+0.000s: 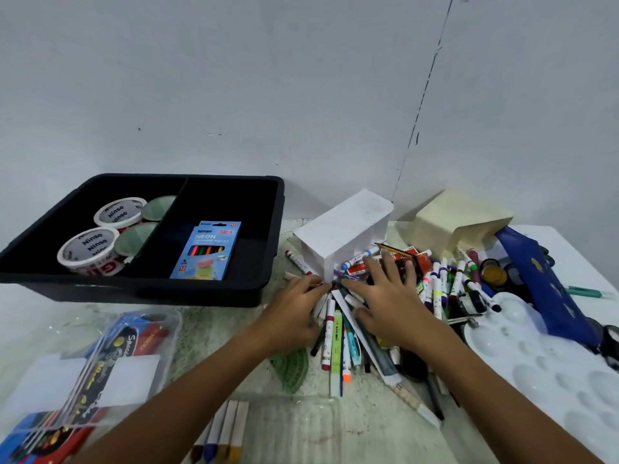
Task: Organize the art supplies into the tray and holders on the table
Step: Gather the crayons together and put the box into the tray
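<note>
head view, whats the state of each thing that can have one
black plastic tray: upright, partly filled
white holder: tipped on its side
cream holder: tipped on its side
blue pencil box: closed, flat in tray
left hand: fingers on markers
right hand: spread flat on pile

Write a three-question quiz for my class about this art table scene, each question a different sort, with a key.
1. True or false: the white holder stands upright.
2. Which compartment of the black tray holds the pencil box? A) left B) right
3. Fill in: both hands, left hand and right hand, rest on the pile of ____.

Key: 1 false, it lies tipped over; 2 B; 3 markers.
</note>
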Demonstrator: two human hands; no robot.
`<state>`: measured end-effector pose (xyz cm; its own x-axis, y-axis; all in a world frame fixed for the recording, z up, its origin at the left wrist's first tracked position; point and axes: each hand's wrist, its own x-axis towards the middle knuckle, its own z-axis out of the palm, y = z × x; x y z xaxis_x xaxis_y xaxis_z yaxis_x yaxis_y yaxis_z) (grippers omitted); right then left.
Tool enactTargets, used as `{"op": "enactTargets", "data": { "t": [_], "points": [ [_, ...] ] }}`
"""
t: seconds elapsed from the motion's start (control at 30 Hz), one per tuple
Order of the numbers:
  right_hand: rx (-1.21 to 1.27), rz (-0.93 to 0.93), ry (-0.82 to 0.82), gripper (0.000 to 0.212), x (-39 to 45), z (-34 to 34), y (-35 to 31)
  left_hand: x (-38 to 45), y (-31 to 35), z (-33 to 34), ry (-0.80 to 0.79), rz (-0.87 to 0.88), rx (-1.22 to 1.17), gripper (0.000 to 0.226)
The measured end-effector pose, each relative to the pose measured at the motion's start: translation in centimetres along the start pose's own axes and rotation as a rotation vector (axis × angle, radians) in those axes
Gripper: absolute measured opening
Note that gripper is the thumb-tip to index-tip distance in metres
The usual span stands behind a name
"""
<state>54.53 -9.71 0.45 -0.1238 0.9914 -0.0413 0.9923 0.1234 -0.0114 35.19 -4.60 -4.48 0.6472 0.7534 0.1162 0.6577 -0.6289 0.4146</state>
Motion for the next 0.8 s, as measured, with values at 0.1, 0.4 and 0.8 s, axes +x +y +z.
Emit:
{"op": "enactTargets", "data": {
  "t": [0.1, 0.4, 0.8],
  "points": [
    [-0.014, 0.000, -0.036, 0.043, 0.3, 0.5, -0.4, 0.6, -0.1, 0.6, -0.052, 0.005, 0.080, 0.071],
    [0.286, 0.052, 0.068, 0.011, 0.1, 1.5, 0.0, 0.4, -0.3, 0.4, 0.232, 0.019, -0.157, 0.037],
    [1.227, 0.059, 0.264, 0.010, -1.5, -0.5, -1.5, -2.8, 1.2, -1.4, 0.427, -0.088, -0.499, 0.022]
  ]
}}
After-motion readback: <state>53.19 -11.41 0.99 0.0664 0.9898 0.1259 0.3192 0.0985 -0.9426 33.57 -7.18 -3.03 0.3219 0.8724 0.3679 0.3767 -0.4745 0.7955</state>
